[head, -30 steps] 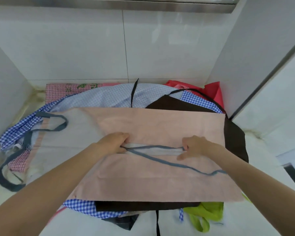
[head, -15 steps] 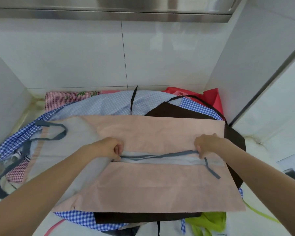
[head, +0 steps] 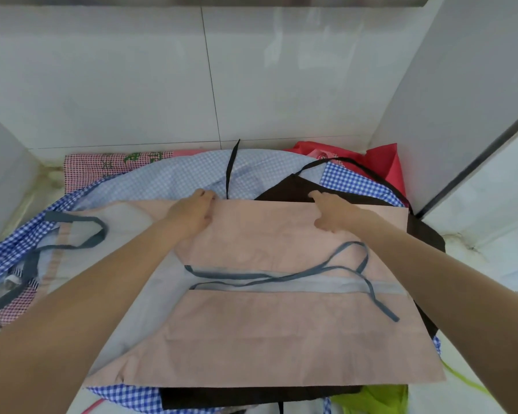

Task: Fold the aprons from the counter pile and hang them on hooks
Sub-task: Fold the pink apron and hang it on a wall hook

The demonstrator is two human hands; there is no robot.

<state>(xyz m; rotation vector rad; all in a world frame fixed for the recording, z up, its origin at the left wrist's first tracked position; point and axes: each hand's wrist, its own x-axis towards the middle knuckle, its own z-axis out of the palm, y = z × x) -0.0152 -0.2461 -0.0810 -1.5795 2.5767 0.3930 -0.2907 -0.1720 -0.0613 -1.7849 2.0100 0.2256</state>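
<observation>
A pink apron (head: pixel 275 333) lies flat on top of the counter pile, both long sides folded in toward the middle. Its grey-blue tie strap (head: pixel 284 276) lies loose along the gap between the folds. My left hand (head: pixel 192 215) grips the far folded edge of the pink apron left of centre. My right hand (head: pixel 331 213) grips the same far edge to the right. A grey-blue neck loop (head: pixel 81 231) trails off the apron's left end.
Under the pink apron lie a pale blue checked apron (head: pixel 174 177), a dark brown apron (head: pixel 287 189), a blue gingham apron (head: pixel 353 177), a red one (head: pixel 383 162), a red checked one (head: pixel 102 165) and a green one (head: pixel 374 400). White tiled walls (head: pixel 162 85) enclose the counter.
Both hands let go of the tie strap in the middle and moved up to the far edge of the pink apron. The strap now lies loose across the fold gap.
</observation>
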